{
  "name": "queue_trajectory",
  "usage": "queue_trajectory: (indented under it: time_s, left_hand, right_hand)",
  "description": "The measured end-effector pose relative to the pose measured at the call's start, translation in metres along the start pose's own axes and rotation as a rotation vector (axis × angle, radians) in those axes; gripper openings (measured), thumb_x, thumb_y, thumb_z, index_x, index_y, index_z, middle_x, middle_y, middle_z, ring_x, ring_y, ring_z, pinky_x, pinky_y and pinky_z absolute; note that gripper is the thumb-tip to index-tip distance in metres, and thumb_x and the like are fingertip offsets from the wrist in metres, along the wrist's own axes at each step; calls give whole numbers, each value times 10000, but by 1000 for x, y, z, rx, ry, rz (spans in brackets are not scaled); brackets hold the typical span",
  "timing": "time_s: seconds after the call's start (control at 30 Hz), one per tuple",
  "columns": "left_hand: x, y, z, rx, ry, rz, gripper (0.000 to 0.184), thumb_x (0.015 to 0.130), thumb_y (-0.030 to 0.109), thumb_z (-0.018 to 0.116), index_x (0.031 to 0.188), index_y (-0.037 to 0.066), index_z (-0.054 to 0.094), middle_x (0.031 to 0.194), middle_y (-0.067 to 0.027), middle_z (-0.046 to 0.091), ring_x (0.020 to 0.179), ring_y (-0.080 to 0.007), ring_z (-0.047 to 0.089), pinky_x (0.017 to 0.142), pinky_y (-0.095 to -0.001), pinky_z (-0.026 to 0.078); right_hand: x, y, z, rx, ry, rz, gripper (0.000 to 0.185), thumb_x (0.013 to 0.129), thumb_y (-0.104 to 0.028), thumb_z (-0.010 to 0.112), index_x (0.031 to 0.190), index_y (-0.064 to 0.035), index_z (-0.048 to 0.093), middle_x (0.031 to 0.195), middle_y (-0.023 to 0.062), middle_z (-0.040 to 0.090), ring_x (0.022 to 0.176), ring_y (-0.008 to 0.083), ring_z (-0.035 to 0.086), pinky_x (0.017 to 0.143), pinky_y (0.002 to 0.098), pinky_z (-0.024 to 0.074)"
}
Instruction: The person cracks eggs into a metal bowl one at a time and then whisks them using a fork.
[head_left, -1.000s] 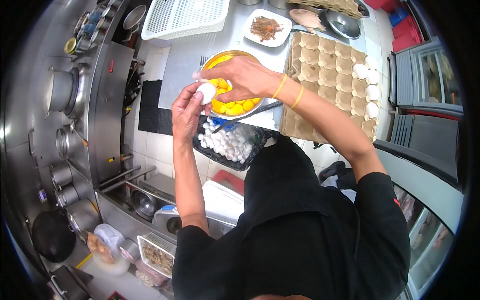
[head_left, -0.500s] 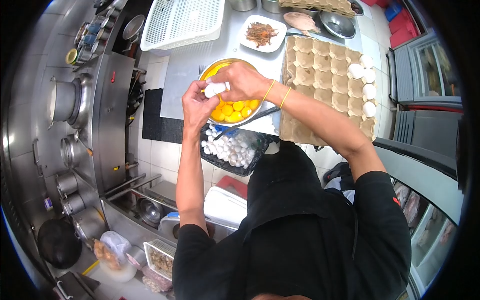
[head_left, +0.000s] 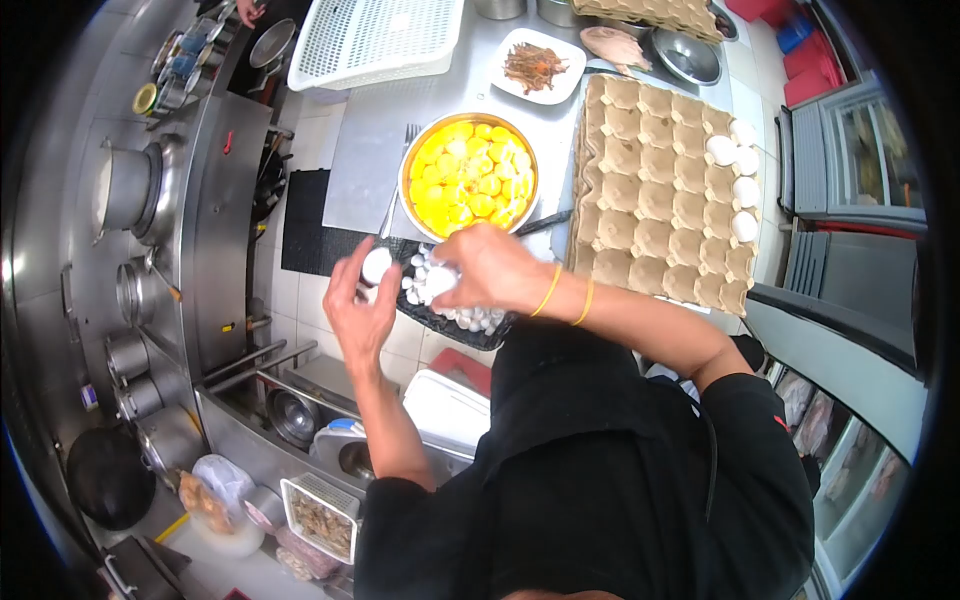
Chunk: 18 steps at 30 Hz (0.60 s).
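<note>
My left hand [head_left: 355, 310] has its fingers curled round a white eggshell piece [head_left: 376, 265], left of the bowl and above the dark floor mat. Close by, my right hand [head_left: 492, 268] grips another white eggshell piece [head_left: 438, 283] over a black-lined bin [head_left: 455, 326] heaped with shells [head_left: 480, 318]. Its fingers are partly blurred and the palm hides much of the heap. Just beyond both hands, a round metal bowl [head_left: 404, 190] full of yolks [head_left: 470, 180] sits at the edge of the steel table.
Right of the bowl lies a stacked cardboard egg tray [head_left: 655, 190] with several whole eggs [head_left: 745, 190] along its far right. A fork [head_left: 412, 132], a white plate of dried food [head_left: 538, 66], a white basket [head_left: 375, 40] and a metal bowl [head_left: 688, 55] also occupy the table.
Both hands have come back from above the bowl toward me and moved apart, each with a shell piece. The yolks are now fully exposed. A hand has appeared at the top left.
</note>
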<state>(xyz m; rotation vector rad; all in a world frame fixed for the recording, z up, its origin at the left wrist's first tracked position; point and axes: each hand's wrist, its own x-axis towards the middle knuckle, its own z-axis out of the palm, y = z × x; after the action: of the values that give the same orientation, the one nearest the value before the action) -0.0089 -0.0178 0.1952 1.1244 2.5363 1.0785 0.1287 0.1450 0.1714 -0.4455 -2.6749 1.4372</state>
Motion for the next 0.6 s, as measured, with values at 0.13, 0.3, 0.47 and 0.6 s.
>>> queue_trajectory:
  time_s: [0.13,0.3,0.47,0.6]
  left_hand:
    - [-56,0,-4,84,-38,-14,522,735,60,737,1240,-3,622,1066,-143,644,908,-239,627,780,-344,501]
    - [-90,11,32,-361,-201,-118,408,745,-5,685,1147,-42,625,1038,-147,652,971,-257,638,872,-355,492]
    - [-68,-44,81,-699,40,-223,447,924,95,678,1301,-84,518,1221,-135,589,1078,-200,586,911,-313,494]
    - [-48,-106,130,-420,327,-154,431,959,96,620,1347,-50,500,1270,-200,554,1122,-259,583,906,-353,504]
  right_hand:
    - [0,-13,38,230,-6,155,790,789,-614,699,1219,42,606,851,212,664,877,391,661,807,434,527]
    - [-14,-38,61,356,-141,237,951,946,-682,415,1491,81,257,1363,382,362,1276,485,415,1085,485,350]
    - [-47,-25,-5,252,233,-69,510,856,-262,748,1227,30,556,1167,204,598,1088,332,594,941,399,469]
    - [-133,62,-114,-547,918,125,656,805,-495,711,1161,36,566,1050,228,576,965,393,559,839,461,448]
